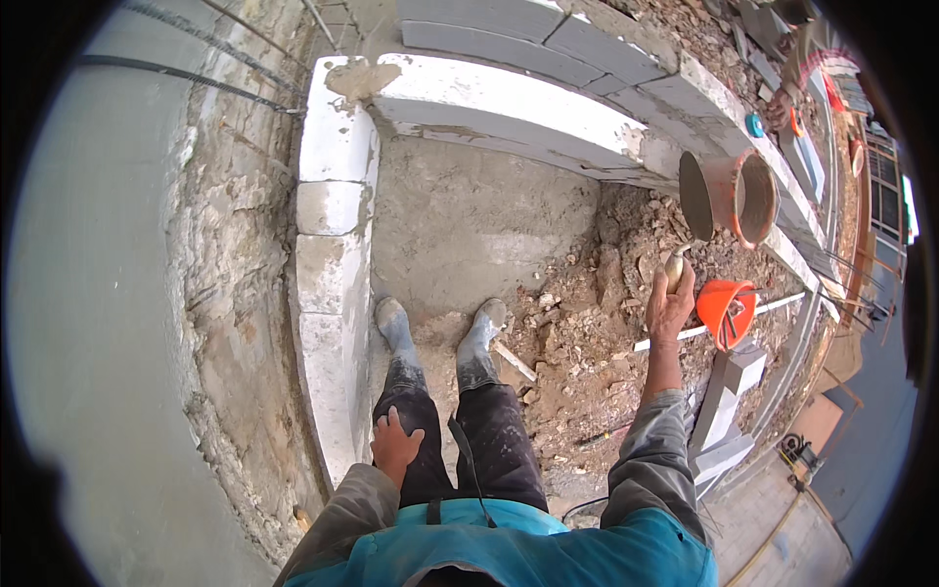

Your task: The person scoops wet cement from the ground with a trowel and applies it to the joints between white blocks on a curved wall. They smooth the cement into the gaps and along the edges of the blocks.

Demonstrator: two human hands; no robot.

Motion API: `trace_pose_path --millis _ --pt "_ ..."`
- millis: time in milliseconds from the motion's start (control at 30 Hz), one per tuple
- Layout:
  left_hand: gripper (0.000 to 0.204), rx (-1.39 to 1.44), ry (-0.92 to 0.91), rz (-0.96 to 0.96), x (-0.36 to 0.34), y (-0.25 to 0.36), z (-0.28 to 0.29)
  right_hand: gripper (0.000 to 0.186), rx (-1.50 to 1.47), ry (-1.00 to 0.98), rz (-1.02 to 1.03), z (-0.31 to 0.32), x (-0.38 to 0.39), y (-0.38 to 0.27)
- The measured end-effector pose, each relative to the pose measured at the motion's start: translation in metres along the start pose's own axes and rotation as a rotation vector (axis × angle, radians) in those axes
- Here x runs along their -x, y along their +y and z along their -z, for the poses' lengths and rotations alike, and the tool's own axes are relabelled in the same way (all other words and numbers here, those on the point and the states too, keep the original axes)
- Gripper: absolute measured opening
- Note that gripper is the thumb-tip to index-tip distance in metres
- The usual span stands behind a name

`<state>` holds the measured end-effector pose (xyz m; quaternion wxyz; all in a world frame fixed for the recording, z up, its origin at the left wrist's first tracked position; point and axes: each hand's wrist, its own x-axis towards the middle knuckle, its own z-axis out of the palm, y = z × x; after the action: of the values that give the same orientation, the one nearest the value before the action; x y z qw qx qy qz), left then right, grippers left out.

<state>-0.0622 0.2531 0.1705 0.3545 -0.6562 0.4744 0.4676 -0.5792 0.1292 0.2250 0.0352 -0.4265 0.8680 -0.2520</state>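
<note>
In my right hand [668,308] is the handle of a trowel [695,196], my fingers wrapped round it. Its rounded grey blade stands in front of a mortar-smeared bucket [755,201], overlapping it in view; whether they touch I cannot tell. My left hand [396,445] lies on my left thigh with its fingers spread, holding nothing. Ahead of me runs a low wall of white blocks [509,93], with grey mortar [358,80] on its left corner. Another row of blocks [328,269] runs along my left side.
Broken rubble [577,342] covers the ground to my right. An orange container [726,313] with tools inside sits there, near loose grey blocks [719,401]. Steel bars [186,73] stick out at the upper left. Another person's hand [780,108] is over the far right wall.
</note>
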Motion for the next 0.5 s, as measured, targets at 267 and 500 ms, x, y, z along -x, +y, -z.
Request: trace_pose_path --millis 267,500 --pt "0.092 -0.125 0.048 -0.010 0.006 0.036 -0.023 0.036 0.773 -0.032 -0.151 0.176 -0.165 0.128" --pt "0.092 -0.208 0.045 0.005 0.011 0.049 -0.039 0.028 1.030 -0.438 -0.044 0.145 -0.237 0.191"
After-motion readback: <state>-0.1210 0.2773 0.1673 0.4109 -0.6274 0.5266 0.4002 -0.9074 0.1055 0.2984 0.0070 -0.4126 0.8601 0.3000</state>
